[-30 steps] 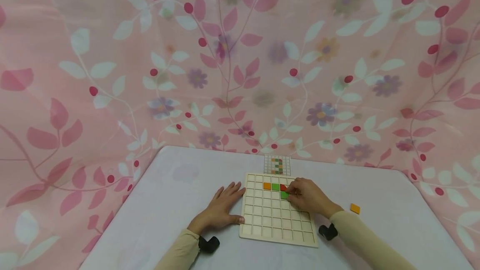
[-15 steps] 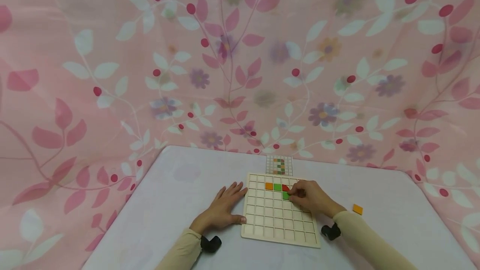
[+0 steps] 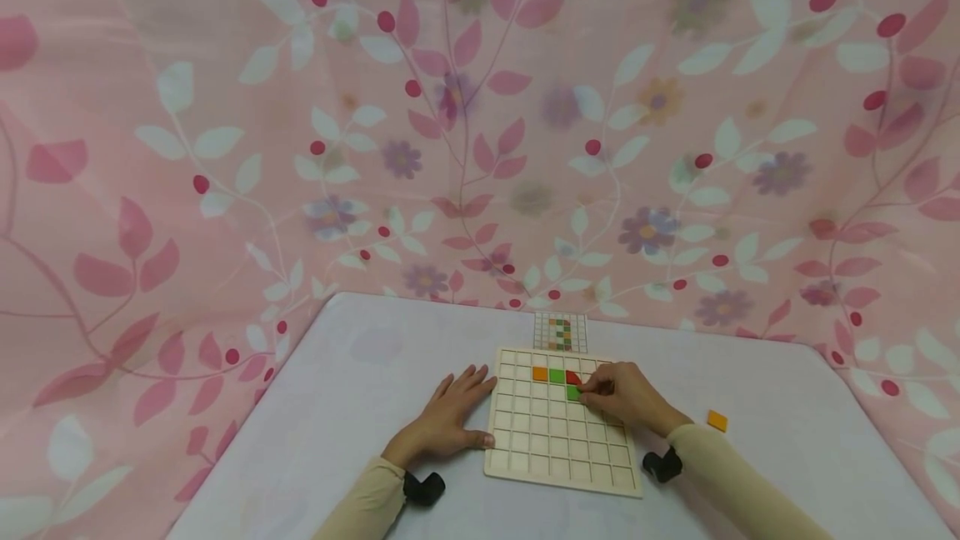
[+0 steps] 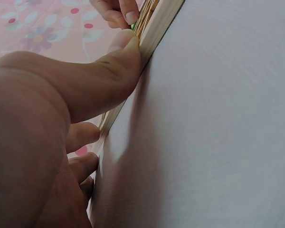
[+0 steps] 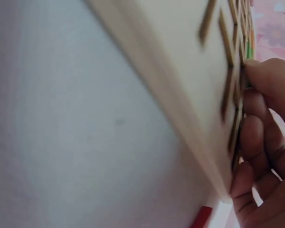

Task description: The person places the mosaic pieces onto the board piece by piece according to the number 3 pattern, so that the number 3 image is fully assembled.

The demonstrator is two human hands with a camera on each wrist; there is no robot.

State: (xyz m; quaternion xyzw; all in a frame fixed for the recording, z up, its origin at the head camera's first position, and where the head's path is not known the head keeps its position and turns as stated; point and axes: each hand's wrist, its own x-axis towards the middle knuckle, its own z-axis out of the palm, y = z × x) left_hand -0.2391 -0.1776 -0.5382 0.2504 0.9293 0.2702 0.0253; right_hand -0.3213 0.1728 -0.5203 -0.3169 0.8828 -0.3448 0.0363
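Note:
A pale wooden grid board (image 3: 536, 440) lies on the table. In its upper part, an orange tile (image 3: 540, 374), a green tile (image 3: 557, 376) and a red tile (image 3: 572, 377) form a row. Below the red one is a second green tile (image 3: 573, 393), which the thumb and curled fingers of my right hand (image 3: 630, 396) pinch at its right side. That hand partly covers the board's upper right squares. My left hand (image 3: 446, 419) is spread, with thumb (image 4: 118, 71) and fingertips against the board's left edge.
A small printed grid card (image 3: 541, 342) with coloured squares lies behind the board. A loose orange tile (image 3: 717, 421) is on the white tablecloth to the right. Low in the right wrist view, a red piece (image 5: 201, 217) shows beside the board. A floral curtain (image 3: 480, 148) hangs behind.
The head view shifts slightly, moving the scene a little to the right. Both hands keep nearly the same places on the board, and the tiles stay where they were.

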